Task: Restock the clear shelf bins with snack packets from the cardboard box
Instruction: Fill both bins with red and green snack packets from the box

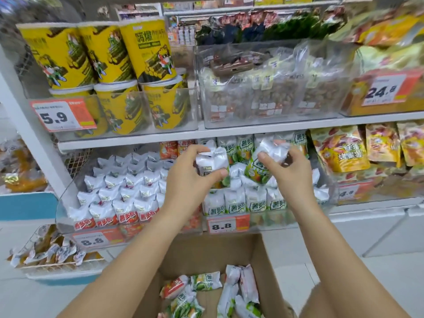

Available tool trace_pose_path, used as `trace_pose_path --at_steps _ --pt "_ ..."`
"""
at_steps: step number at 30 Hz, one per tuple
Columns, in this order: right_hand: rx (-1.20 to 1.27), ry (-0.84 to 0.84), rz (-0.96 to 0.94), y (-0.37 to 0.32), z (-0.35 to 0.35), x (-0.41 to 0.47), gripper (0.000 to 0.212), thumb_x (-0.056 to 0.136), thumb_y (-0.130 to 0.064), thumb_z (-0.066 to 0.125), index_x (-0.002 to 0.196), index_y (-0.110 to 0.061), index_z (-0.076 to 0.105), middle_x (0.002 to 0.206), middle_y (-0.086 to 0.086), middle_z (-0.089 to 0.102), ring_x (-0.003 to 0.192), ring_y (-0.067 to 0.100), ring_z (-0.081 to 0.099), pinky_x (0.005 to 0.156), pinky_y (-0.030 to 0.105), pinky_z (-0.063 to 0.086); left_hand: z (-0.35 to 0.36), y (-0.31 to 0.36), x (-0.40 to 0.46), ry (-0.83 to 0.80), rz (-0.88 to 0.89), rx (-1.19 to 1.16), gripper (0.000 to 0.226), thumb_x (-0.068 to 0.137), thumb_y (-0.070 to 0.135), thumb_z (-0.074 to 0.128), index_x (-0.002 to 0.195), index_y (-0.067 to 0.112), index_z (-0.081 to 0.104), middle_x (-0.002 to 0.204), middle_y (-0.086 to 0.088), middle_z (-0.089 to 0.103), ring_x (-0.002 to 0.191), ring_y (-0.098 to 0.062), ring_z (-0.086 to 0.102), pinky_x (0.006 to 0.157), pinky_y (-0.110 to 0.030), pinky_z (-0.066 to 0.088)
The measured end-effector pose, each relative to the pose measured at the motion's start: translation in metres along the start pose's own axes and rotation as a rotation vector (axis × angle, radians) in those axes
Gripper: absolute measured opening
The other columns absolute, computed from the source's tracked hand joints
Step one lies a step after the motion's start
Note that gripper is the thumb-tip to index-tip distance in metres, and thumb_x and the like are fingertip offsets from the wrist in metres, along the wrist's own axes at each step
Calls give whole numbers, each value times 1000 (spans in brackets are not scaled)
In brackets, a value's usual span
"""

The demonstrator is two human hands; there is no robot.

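Observation:
My left hand [187,177] grips a white and green snack packet [213,162] by its top, above the clear shelf bin [257,222] of green-labelled packets. My right hand [290,171] holds another green packet [260,166] over the same bin. To the left stands a second clear bin [64,216] filled with rows of red-labelled packets [127,198]. Below my forearms is the open cardboard box [213,253] with several loose red and green packets [206,282] on its bottom.
The upper shelf holds yellow snack tubs [107,72] and a clear bin of nut bags [275,95]. Orange and yellow bags [341,150] sit right of the green bin. A wire basket of packets [46,251] stands low on the left. Price tags hang on the bin fronts.

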State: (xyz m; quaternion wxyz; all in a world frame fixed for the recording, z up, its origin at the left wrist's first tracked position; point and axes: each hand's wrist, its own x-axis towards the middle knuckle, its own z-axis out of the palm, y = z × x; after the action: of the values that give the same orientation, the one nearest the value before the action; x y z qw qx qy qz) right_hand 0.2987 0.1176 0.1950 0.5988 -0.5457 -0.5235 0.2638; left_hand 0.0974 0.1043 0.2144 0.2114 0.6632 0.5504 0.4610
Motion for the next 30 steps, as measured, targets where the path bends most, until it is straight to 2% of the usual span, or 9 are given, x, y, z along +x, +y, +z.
trace_pose_path --at_steps 2,4,8,10,13,16,19,25,30 --pt "-157 2 -70 12 5 24 34 80 -31 76 109 -22 60 98 -6 56 83 4 53 70 18 42 18 -3 18 -7 33 47 44 74 37 80 106 29 50 103 19 53 86 1 48 68 -20 39" --pt "-240 -26 -126 29 13 38 34 81 -29 75 110 -21 59 106 -5 55 91 6 50 72 14 39 36 -11 30 -2 57 105 43 75 38 79 103 29 49 105 15 54 96 -6 49 72 -25 36" --pt "-295 -121 -188 56 25 42 36 83 -27 73 115 -25 58 107 -9 51 80 -2 48 70 4 35 56 -33 41 121 156 224 46 72 42 80 109 25 58 108 11 62 111 -18 53 98 -35 38" --pt "-303 -134 -201 64 27 42 36 85 -27 71 118 -26 56 110 -13 50 81 -4 44 72 1 34 61 -44 46 191 223 314 48 70 44 81 109 22 62 110 8 64 115 -20 51 101 -30 27" --pt "-197 -112 -168 65 28 44 44 86 -26 71 122 -29 45 114 -16 52 85 -7 46 73 1 35 70 -55 56 200 271 454 49 71 50 78 109 21 65 114 6 64 123 -24 46 103 -37 26" --pt "-96 -63 -58 66 35 44 61 84 -28 73 133 -23 36 123 -12 53 92 -5 51 75 8 40 79 -61 61 197 292 529 49 76 51 73 112 19 65 122 2 60 127 -25 41 105 -40 25" --pt "-130 13 25 75 44 40 54 88 -33 67 131 -18 38 129 -3 53 112 12 54 87 24 45 89 -62 61 223 322 509 42 84 42 68 115 16 62 117 -1 59 117 -19 41 98 -37 30" --pt "-341 -48 71 90 44 41 50 90 -43 60 131 -20 43 130 -3 56 117 18 54 89 34 45 96 -70 49 218 346 559 48 93 33 59 136 16 48 137 -3 49 129 -22 40 107 -41 29" --pt "-489 -78 67 92 50 45 49 95 -39 54 137 -20 39 127 4 61 113 25 59 86 39 48 97 -75 53 162 391 658 57 89 33 64 139 15 45 142 -5 47 133 -26 37 110 -45 27"
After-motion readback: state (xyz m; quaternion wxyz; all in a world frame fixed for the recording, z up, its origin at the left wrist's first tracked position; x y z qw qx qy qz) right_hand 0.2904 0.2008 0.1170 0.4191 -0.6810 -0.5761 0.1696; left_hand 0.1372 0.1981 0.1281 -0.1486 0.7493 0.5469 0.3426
